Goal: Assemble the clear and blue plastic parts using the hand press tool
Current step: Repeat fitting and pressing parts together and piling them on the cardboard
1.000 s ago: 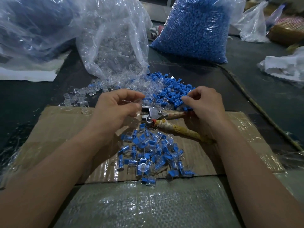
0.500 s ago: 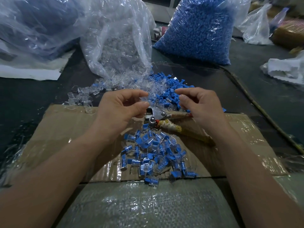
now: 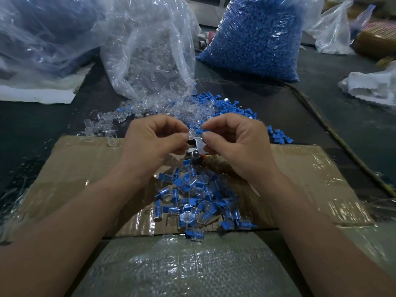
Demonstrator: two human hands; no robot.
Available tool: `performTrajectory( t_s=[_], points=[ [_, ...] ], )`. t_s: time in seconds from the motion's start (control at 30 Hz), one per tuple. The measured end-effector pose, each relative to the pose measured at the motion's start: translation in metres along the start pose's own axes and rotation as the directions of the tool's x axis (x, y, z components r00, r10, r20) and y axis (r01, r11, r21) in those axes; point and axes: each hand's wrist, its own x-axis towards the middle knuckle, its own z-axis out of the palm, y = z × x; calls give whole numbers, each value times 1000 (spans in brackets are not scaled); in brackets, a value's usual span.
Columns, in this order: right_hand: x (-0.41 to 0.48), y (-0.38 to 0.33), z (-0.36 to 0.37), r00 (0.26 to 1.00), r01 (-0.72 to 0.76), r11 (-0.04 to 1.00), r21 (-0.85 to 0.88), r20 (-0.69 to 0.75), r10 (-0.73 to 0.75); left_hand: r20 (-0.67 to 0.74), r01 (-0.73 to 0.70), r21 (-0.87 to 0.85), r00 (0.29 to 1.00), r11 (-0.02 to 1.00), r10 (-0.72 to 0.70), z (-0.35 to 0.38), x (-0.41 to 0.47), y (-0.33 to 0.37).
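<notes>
My left hand (image 3: pixel 154 140) pinches a small clear part (image 3: pixel 190 132) between thumb and forefinger. My right hand (image 3: pixel 233 142) pinches a small blue part (image 3: pixel 200 131) and holds it close against the clear one, above the metal head of the hand press tool (image 3: pixel 196 147), which lies on the cardboard, mostly hidden under my hands. A heap of joined clear-and-blue pieces (image 3: pixel 197 200) lies on the cardboard in front of me. Loose clear parts (image 3: pixel 162 103) and loose blue parts (image 3: pixel 231 108) are spread just beyond my hands.
A taped cardboard sheet (image 3: pixel 85 168) covers the dark table. An open bag of clear parts (image 3: pixel 150 50) and a full bag of blue parts (image 3: pixel 252 35) stand at the back. More plastic bags (image 3: pixel 38 33) lie far left, and a white cloth (image 3: pixel 372 84) at the right edge.
My right hand moved left from the blue pile toward my left hand. Both hands now meet above the tool, with the blue part brought up to the clear part.
</notes>
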Motion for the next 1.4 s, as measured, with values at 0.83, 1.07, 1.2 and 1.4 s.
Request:
performTrajectory(
  t_s=[0.83,1.07,1.2,1.4],
  points=[
    [-1,7,6,981,194,977,-90,36,-192,175,71,-165,984,984,-42,-3,3,2],
    [1,11,4,960,270,958,-98,100,-260,193,132,-154,976,979,-101,-4,3,1],
    [1,13,2,956,292,949,-121,66,-286,238,170,-182,963,968,-124,-4,4,1],
    [1,15,1,954,300,936,-184,29,-299,268,203,-243,954,948,-136,-4,6,2]
  ],
)
